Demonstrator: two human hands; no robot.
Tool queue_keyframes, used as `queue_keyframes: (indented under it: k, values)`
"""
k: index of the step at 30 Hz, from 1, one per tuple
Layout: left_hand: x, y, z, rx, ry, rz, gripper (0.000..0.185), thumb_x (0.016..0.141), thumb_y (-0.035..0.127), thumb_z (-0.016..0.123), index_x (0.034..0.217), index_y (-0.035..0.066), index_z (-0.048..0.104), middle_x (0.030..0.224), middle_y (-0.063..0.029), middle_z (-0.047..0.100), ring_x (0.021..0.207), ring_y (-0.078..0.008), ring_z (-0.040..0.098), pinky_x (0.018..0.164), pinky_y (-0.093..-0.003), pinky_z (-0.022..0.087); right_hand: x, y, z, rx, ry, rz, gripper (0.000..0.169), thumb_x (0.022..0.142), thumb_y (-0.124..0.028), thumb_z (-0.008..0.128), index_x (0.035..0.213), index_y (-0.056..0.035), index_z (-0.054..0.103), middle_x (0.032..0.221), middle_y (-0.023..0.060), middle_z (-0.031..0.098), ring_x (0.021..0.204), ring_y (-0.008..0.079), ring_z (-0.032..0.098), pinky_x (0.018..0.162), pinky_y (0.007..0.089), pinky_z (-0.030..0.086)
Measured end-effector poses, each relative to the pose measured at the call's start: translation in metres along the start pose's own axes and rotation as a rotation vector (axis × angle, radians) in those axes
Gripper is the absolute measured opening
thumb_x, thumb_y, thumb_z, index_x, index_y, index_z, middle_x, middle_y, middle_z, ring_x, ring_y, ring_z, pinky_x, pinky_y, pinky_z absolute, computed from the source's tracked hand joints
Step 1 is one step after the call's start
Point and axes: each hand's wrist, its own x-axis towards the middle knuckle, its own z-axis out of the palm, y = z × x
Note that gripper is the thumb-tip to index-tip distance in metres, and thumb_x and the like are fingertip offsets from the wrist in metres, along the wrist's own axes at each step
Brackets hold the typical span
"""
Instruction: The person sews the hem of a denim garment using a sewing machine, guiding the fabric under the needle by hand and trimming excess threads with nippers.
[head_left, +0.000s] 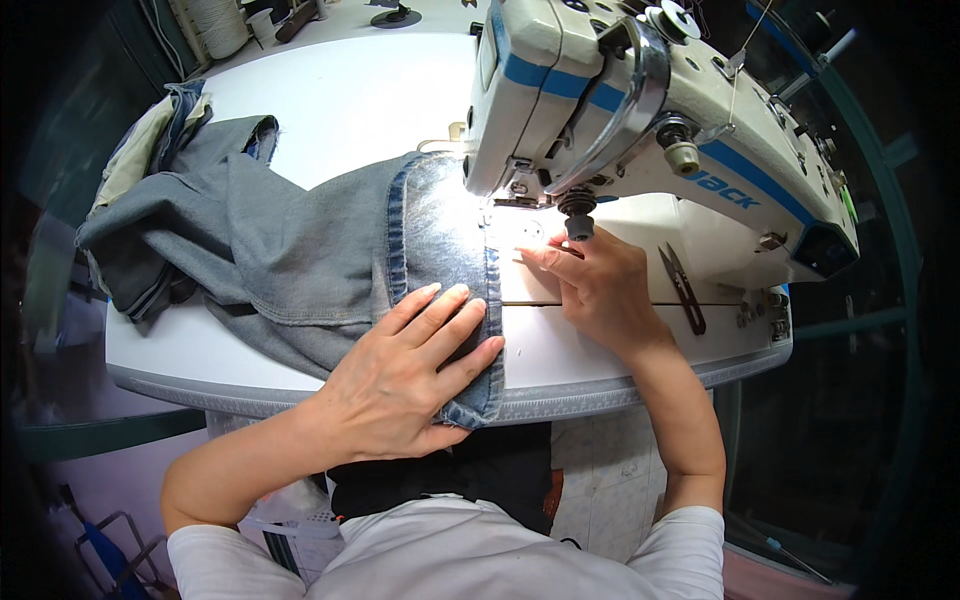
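A denim garment (300, 217), turned mostly to its grey-blue inner side, lies across the white sewing table. Its folded, stitched hem band runs beneath the needle area of a Jack industrial sewing machine (570, 90). My left hand (409, 375) rests on the band with fingers spread, its thumb at the lower corner by the table edge. Close to the presser foot, at the band's right edge, is my right hand (600, 277), thumb and forefinger nearly together. A dark, slim thing shows between those fingers; what it is, and how firmly it is held, is unclear. Glare hides the needle.
Thread snips (682, 289) lie on the machine bed right of my right hand. Several small metal bobbins (772, 315) sit at the table's right end. A thread cone (216, 30) stands at the back left. The table's front edge (570, 401) bears a ruler strip.
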Motion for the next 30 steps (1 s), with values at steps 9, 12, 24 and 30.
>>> queue_keyframes:
  k: [9,12,24,30]
  values:
    - [0.002,-0.001,-0.004,0.02,-0.006,0.009,0.084,0.084,0.057,0.074,0.151,0.006,0.065,0.155,-0.0279,0.057,0.147,-0.0462,0.052,0.125,-0.0601,0.037,0.001,-0.005,0.0,-0.08,-0.063,0.01,0.014,0.092,-0.018,0.084,0.105,-0.0181,0.087,0.085,0.0031,0.061,0.077,0.0188,0.067,0.063,0.0364,0.053]
    - [0.001,-0.002,-0.002,0.024,0.001,0.013,0.085,0.084,0.057,0.075,0.151,0.007,0.065,0.155,-0.0274,0.057,0.147,-0.0457,0.053,0.125,-0.0599,0.037,0.0,-0.004,0.0,-0.067,-0.071,0.021,0.016,0.091,-0.016,0.083,0.106,-0.0185,0.088,0.086,0.0034,0.062,0.078,0.0195,0.067,0.064,0.0374,0.053]
    - [0.005,-0.013,-0.003,0.006,0.031,0.024,0.087,0.079,0.054,0.08,0.15,0.006,0.064,0.155,-0.026,0.057,0.146,-0.0443,0.053,0.125,-0.0597,0.037,0.003,-0.004,0.005,-0.132,-0.114,0.064,0.025,0.087,-0.009,0.08,0.109,-0.0168,0.088,0.089,0.007,0.064,0.08,0.0221,0.068,0.066,0.0385,0.054]
    - [0.008,-0.016,-0.002,-0.003,0.052,0.029,0.087,0.079,0.053,0.08,0.15,0.005,0.064,0.154,-0.0254,0.057,0.146,-0.0438,0.053,0.125,-0.0589,0.036,0.002,-0.004,0.007,-0.102,-0.037,0.041,0.02,0.088,-0.007,0.08,0.106,-0.0137,0.086,0.085,0.0064,0.062,0.076,0.0229,0.067,0.063,0.0397,0.051]
